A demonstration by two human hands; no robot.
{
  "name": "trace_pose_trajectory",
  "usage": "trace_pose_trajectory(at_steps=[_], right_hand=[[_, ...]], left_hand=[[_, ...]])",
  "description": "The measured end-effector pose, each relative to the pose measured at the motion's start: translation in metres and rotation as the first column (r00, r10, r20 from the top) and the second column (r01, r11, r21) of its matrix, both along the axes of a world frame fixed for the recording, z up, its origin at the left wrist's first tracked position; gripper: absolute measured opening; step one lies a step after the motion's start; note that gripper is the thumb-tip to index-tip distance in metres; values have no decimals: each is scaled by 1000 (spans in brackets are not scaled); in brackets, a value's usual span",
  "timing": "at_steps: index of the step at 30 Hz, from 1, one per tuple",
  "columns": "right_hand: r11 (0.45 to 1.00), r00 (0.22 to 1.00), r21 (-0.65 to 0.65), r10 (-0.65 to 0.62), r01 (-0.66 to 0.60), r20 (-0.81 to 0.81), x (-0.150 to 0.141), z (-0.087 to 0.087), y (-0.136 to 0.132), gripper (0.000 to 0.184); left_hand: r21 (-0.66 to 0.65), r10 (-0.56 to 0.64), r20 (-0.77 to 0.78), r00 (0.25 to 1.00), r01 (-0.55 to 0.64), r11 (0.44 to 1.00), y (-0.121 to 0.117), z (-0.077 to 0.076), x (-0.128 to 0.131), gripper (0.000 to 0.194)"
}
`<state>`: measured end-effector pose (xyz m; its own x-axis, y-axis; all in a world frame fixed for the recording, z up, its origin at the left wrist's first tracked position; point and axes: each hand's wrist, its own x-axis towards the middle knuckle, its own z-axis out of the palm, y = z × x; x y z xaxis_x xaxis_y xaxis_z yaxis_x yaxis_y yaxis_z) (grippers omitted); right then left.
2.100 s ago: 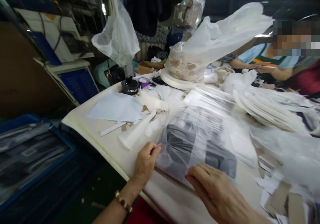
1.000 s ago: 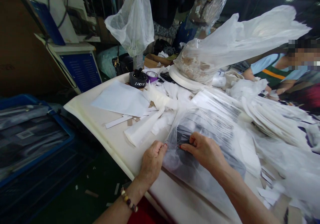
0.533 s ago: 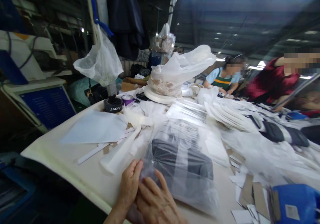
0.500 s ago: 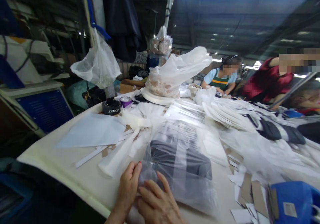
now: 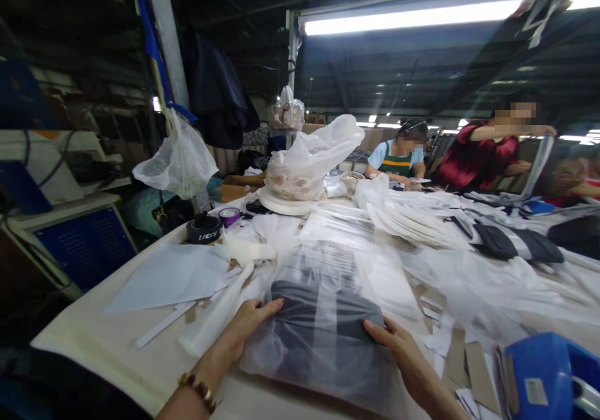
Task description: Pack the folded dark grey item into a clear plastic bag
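Note:
A clear plastic bag (image 5: 323,320) with a dark folded garment (image 5: 323,310) inside lies on the white table (image 5: 107,351) in front of me. My left hand (image 5: 246,326) grips the bag's left side, thumb on top at the garment's corner. My right hand (image 5: 394,348) holds the right side, fingers curled on the plastic by the garment's right edge. Printed text shows on the bag's far part.
White paper sheet (image 5: 169,276), paper strips and a black tape roll (image 5: 202,231) lie at left. A filled plastic bag (image 5: 304,170) stands at the back. Stacked white pieces (image 5: 412,220), card scraps (image 5: 469,364) and a blue object (image 5: 548,373) sit right. Two people (image 5: 398,157) work beyond.
My hands have moved apart from the bag's near corner to its two sides. The view has tilted up, showing more of the ceiling and the far workers.

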<state>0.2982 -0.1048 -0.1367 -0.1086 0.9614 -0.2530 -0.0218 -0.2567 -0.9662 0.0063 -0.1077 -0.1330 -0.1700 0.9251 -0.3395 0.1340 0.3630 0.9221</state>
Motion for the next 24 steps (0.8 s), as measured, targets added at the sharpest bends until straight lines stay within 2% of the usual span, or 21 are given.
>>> trace_pose_trajectory(at_steps=[4,6,11,14,17,21,24], right_hand=[[975,976,-110,181,-195,-121,4,11,9,45],[956,958,-139,233,-257,-169,8,13,12,39],[968,957,-120,191,-220,-219,12,4,5,32],[986,966,-42,152,-164,-211,13,4,-2,37],[986,983,126,125,-107,-136,17,14,-3,39],[950,1000,311,14,-16,10,27,32,1,44],[905,965,422,-154,52,212,37,31,3,55]], left_hand=[[-59,-82,220,972,98,993,4,12,5,56],[-70,-111,313,943,139,988,2,15,7,53],[-28,-110,394,913,131,991,-5,9,11,51],[54,-94,338,936,80,995,-9,6,10,56],[202,-130,252,959,79,976,-9,14,7,58],[428,-183,72,980,135,894,-3,32,5,52],[465,-124,-109,986,161,870,3,37,7,46]])
